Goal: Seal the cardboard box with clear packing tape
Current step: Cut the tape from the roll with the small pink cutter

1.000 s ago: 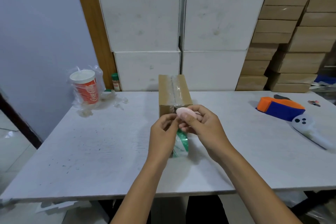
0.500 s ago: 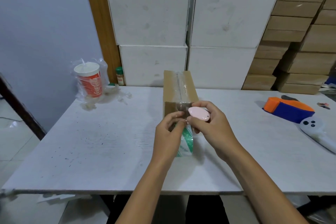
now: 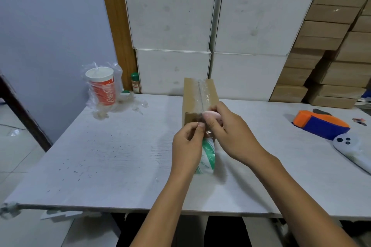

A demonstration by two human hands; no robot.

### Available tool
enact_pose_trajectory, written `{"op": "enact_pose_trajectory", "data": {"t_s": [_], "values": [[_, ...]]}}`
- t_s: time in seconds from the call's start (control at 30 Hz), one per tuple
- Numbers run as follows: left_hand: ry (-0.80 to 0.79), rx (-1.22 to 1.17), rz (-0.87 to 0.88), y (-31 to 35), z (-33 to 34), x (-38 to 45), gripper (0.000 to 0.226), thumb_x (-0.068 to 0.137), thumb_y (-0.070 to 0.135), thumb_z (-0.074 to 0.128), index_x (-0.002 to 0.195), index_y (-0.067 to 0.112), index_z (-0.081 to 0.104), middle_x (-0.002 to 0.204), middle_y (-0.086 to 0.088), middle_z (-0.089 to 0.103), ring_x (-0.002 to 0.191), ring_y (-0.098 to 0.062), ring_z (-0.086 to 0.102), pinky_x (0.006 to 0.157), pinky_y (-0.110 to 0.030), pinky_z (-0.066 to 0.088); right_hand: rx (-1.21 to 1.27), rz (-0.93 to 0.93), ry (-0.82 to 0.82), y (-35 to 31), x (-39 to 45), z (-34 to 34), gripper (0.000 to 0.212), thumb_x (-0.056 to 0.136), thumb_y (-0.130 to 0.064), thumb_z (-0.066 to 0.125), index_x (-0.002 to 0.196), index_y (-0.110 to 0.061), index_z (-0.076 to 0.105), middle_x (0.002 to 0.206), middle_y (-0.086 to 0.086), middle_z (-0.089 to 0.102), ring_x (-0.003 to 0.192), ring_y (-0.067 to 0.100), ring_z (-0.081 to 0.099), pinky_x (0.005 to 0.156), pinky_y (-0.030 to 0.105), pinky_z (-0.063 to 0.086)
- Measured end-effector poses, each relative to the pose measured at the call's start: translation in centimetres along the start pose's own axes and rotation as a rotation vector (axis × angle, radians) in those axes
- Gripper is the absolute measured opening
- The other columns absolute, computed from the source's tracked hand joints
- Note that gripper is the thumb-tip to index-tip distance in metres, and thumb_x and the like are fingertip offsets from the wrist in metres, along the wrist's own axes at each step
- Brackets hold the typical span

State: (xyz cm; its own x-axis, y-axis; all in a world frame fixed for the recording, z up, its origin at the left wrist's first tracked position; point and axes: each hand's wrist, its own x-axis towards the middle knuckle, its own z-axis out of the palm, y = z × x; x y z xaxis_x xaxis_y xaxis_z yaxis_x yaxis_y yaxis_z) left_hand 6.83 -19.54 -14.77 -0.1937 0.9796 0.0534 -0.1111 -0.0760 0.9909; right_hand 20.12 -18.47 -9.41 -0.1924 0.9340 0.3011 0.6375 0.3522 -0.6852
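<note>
A small brown cardboard box (image 3: 193,96) stands on the white table (image 3: 112,156), with clear tape running along its top seam. My left hand (image 3: 187,147) pinches the clear tape at the box's near edge, and the roll of tape (image 3: 206,155), with green print on its core, hangs below the fingers. My right hand (image 3: 230,136) holds a small pink cutter (image 3: 210,114) against the tape at the box's near top edge. The box's near face is mostly hidden by both hands.
A red paper cup in a plastic bag (image 3: 103,88) and a small green-capped bottle (image 3: 136,84) stand at the back left. An orange and blue tape dispenser (image 3: 321,124) and a white controller (image 3: 349,146) lie at the right. Stacked white and brown boxes rise behind the table.
Both hands have stayed at the box's near edge. My right hand has brought the pink cutter a little further up and onto the tape at the top edge.
</note>
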Motion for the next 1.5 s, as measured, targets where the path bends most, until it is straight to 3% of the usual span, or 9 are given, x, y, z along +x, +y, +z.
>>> {"op": "enact_pose_trajectory", "data": {"t_s": [0.2,0.4,0.6,0.77,0.87,1.07,1.23,1.4,1.5], "values": [[-0.022,0.014,0.014,-0.2,0.0,0.0,0.024,0.107,0.027,0.061,0.098,0.030,0.083,0.093,0.000,0.084,0.096,-0.025,0.079,0.090,-0.049,0.064,-0.229,-0.123,-0.055,-0.4,0.6,0.3,0.013,0.109,-0.042,0.051,0.109,-0.033,0.061,0.103,-0.009,0.072,0.098,0.020,0.069,0.083,0.046,0.057],[-0.003,0.028,0.026,-0.4,-0.1,-0.1,0.024,0.107,0.027,0.062,0.094,0.027,0.082,0.090,0.001,0.083,0.094,-0.025,0.079,0.084,-0.043,0.062,-0.305,-0.122,-0.064,-0.1,0.7,-0.1,0.017,0.108,-0.046,0.048,0.108,-0.033,0.059,0.106,-0.009,0.074,0.096,0.020,0.067,0.081,0.044,0.056],[-0.007,0.035,0.048,-0.4,0.0,0.0,0.025,0.106,0.025,0.061,0.091,0.029,0.081,0.089,-0.001,0.082,0.093,-0.027,0.078,0.086,-0.049,0.062,-0.324,-0.127,-0.062,0.2,0.5,0.1,0.017,0.108,-0.045,0.048,0.109,-0.033,0.060,0.106,-0.010,0.073,0.095,0.019,0.067,0.080,0.045,0.056],[0.021,0.033,0.048,-0.6,-0.1,0.0,0.028,0.106,0.026,0.063,0.088,0.037,0.082,0.092,0.006,0.083,0.095,-0.017,0.079,0.086,-0.039,0.064,-0.335,-0.124,-0.051,0.5,0.1,-0.2,0.018,0.109,-0.046,0.048,0.110,-0.032,0.061,0.105,-0.010,0.072,0.094,0.019,0.067,0.080,0.045,0.057],[0.032,0.051,0.060,-0.6,-0.1,0.0,0.021,0.106,0.027,0.064,0.096,0.031,0.083,0.095,0.010,0.083,0.095,-0.009,0.078,0.084,-0.029,0.061,-0.316,-0.109,-0.037,1.1,-0.4,-0.7,0.021,0.108,-0.046,0.047,0.113,-0.032,0.063,0.107,-0.012,0.072,0.098,0.016,0.068,0.081,0.044,0.057],[0.029,0.034,0.065,-0.7,-0.2,-0.1,0.019,0.105,0.026,0.065,0.096,0.029,0.082,0.095,0.008,0.083,0.096,-0.012,0.078,0.085,-0.029,0.061,-0.313,-0.124,-0.018,1.7,-0.7,-0.5,0.022,0.109,-0.047,0.047,0.115,-0.033,0.063,0.109,-0.010,0.072,0.103,0.018,0.071,0.082,0.045,0.058],[0.034,0.042,0.066,-0.6,-0.5,-0.3,0.017,0.105,0.031,0.065,0.094,0.033,0.078,0.095,0.007,0.082,0.094,-0.012,0.078,0.080,-0.026,0.059,-0.369,-0.066,-0.003,3.9,-1.6,-1.1,0.021,0.109,-0.049,0.046,0.112,-0.033,0.059,0.101,-0.006,0.070,0.091,0.024,0.069,0.079,0.047,0.057],[0.023,0.044,0.057,-0.3,-1.9,-1.0,0.010,0.101,0.029,0.072,0.099,0.038,0.074,0.097,0.016,0.079,0.096,-0.001,0.076,0.073,-0.016,0.059,-0.302,-0.043,0.014,5.1,-3.1,-0.6,0.016,0.111,-0.046,0.049,0.112,-0.035,0.061,0.103,-0.012,0.071,0.096,0.012,0.071,0.080,0.038,0.057],[0.014,0.019,0.042,-0.3,-4.1,-1.2,0.023,0.095,0.019,0.080,0.110,0.036,0.074,0.100,0.014,0.081,0.099,0.002,0.076,0.076,-0.016,0.061,-0.226,-0.002,0.031,5.8,-3.8,-0.1,0.013,0.111,-0.043,0.052,0.108,-0.034,0.061,0.098,-0.010,0.071,0.090,0.012,0.068,0.078,0.036,0.056]]}}
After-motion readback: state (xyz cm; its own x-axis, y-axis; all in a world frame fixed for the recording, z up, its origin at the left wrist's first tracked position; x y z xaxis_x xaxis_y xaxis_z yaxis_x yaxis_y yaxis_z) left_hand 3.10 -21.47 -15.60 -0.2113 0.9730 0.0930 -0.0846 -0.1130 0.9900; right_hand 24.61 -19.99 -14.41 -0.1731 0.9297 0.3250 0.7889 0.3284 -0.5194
